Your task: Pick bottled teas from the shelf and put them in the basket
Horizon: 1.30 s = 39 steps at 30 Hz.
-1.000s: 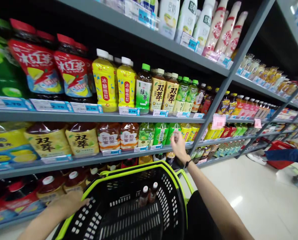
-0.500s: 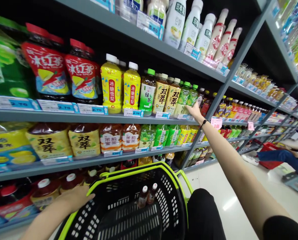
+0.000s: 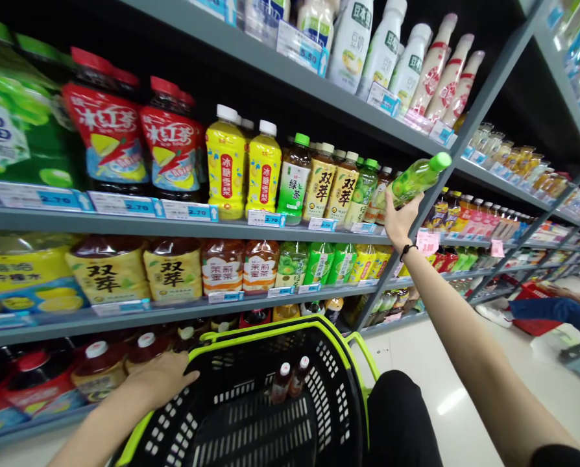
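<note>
My right hand is closed around a green tea bottle with a bright green cap. It holds the bottle tilted, cap towards the upper right, in front of the shelf upright. At the lower left, my left hand lies over the lime-green rim of a black shopping basket, its thumb on the inner side and its other fingers partly hidden. Inside the basket, two small dark drink bottles with white caps stand side by side. A similar green-capped bottle stands on the shelf left of my right hand.
Grey shelves carry rows of bottled drinks with price tags. White milk bottles stand on the shelf above. My black-clad knee is right of the basket. Farther right, a person's leg in jeans lies near a red basket.
My right hand has drawn the green tea bottle out of the shelf row, up and to the right, tilting it. My left hand stays on the basket rim. The view has shifted slightly.
</note>
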Tool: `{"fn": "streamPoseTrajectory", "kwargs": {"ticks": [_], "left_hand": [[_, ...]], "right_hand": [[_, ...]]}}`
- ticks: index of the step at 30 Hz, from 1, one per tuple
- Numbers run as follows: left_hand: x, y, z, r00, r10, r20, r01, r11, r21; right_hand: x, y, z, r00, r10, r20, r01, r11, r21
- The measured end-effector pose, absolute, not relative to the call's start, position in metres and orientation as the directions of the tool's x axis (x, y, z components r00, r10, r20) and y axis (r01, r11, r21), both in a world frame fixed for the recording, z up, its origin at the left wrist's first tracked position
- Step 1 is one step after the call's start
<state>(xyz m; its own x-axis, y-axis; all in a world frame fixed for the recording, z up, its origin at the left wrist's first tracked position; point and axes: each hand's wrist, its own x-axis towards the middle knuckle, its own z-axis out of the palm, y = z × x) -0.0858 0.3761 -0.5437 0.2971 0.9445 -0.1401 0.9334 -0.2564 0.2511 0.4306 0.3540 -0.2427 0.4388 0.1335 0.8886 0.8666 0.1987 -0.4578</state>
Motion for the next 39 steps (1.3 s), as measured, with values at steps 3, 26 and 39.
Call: {"fn": "streamPoseTrajectory", "kwargs": {"ticks": [3,26,39], "left_hand": [[-0.071,0.367,-0.530,0.372,0.918,-0.134,0.912,-0.335,0.239],[0.008,0.245,-0.425,0.313,0.860,0.403,0.088,-0.448,0.889],[0.032,0.239,-0.419,0.622,0.725,0.297,0.071,-0.429,0.901]], "right_hand": [[0.392,0.323,-0.255,0.401,0.162,0.902,0.879,0.209,-0.429],[0.187,0.197,-0.518,-0.393,0.918,-0.048,-0.239,-0.153,-0.959],[0.187,0.191,-0.553,-0.548,0.781,-0.301,-0.431,-0.571,-0.699]]}}
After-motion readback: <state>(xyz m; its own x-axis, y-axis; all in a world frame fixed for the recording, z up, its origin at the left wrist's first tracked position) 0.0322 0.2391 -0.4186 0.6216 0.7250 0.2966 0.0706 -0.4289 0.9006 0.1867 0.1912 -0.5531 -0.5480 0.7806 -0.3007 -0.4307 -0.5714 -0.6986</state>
